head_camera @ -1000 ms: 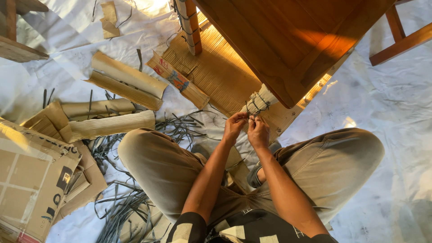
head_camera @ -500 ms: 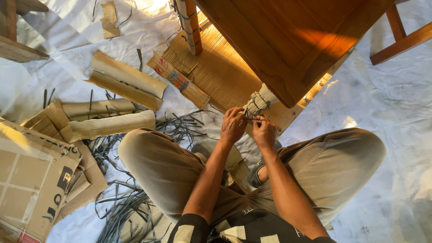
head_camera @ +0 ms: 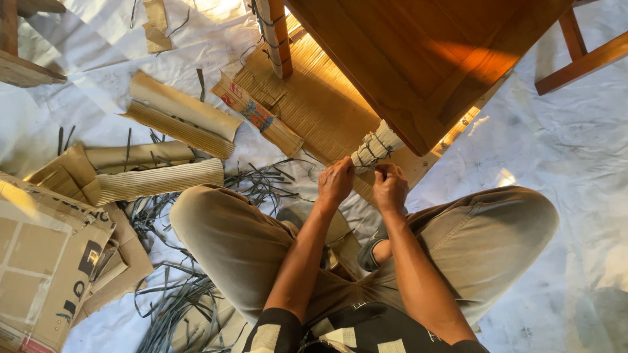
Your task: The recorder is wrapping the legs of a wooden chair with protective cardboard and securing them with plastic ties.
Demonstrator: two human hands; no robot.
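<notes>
Head view, looking down on a person seated cross-legged on a white floor sheet (head_camera: 562, 150).

Lower left of the frame: a flattened cardboard box (head_camera: 39, 261) with dark print.

Above and to its right: several curled strips of corrugated cardboard (head_camera: 160, 180), some ridged side up, lying side by side. A printed cardboard strip (head_camera: 258, 117) lies diagonally further right, its end resting on a large sheet of corrugated cardboard (head_camera: 314, 98).

Lower left centre: a tangle of cut grey strapping bands (head_camera: 176, 294), spreading up past the person's left-of-frame knee.

Centre: the left hand (head_camera: 335, 182) and right hand (head_camera: 390, 187) meet just below the wrapped table leg (head_camera: 374, 148), a leg sheathed in pale corrugated cardboard and bound with dark bands. It slants from the frame's centre up under the wooden table (head_camera: 418, 59). The left hand's fingers are curled in, touching the lower end of the wrapping; whether they pinch anything cannot be told. The right hand's fingers are closed narrow at the same end, thumb against forefinger, seemingly on a thin band too small to make out.

Upper centre: a second wrapped leg (head_camera: 275, 36), likewise banded.

Upper right: part of a wooden chair frame (head_camera: 579, 59).
</notes>
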